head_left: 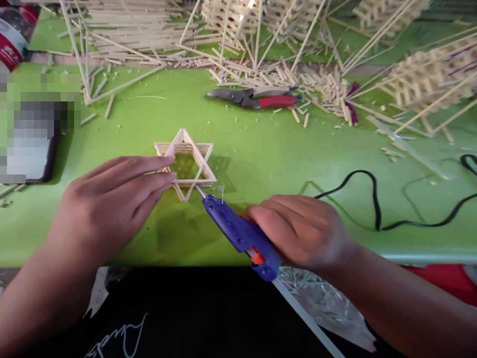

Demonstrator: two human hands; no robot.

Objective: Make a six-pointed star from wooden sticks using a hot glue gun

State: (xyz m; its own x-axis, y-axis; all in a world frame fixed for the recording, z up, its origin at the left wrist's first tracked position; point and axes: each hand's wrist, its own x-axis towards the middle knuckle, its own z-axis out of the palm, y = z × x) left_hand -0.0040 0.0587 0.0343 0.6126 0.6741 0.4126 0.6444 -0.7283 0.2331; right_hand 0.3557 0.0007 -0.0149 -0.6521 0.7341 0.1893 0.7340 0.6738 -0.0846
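Observation:
A six-pointed star frame [194, 147] of stacked thin wooden sticks sits on the green tabletop. At its left side my left hand [106, 204] grips it, fingers together and stretched over the left points; the thumb is hidden. My right hand [305, 228] is wrapped round the handle of a blue hot glue gun [233, 226]. The gun's metal nozzle points up and left, at the star's lower bar near the bottom point, touching or very close. A long translucent glue stick [305, 315] comes out of the gun's back end.
Red-handled pruning shears [246, 98] lie beyond the star. Loose sticks and offcuts [290, 74] cover the back, beside lattice stick structures [439, 79]. A phone [32, 144] lies left, near a bottle [13, 42]. The black cord [376, 199] and another glue stick [413, 149] are right.

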